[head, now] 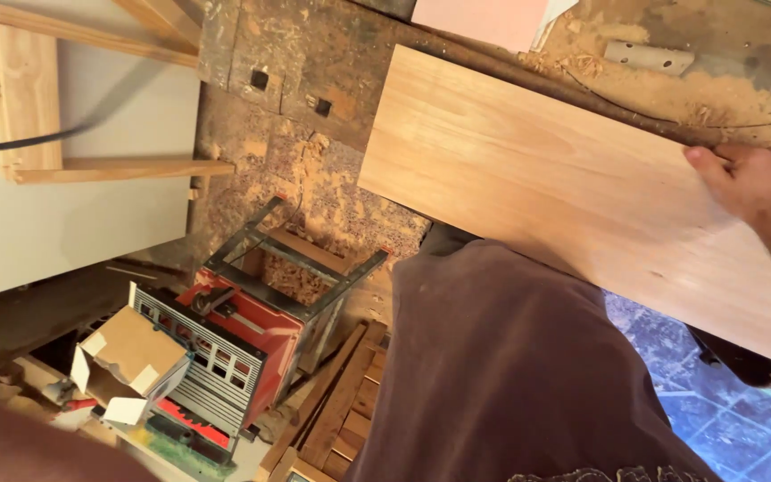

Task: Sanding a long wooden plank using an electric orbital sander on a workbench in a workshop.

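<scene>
Apparently mid-carry — the right hand (751, 183) clamps fingers over the far edge of a wide wooden board (573, 192), held slanted above the sawdust-strewn floor (314, 170). Left hand unseen. Next move likely needs steady support.

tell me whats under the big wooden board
Under the wooden board a sawdust-strewn workbench top shows at its left and upper edges, and blue patterned floor below. The right hand grips its edge; the rest beneath is covered.
</scene>
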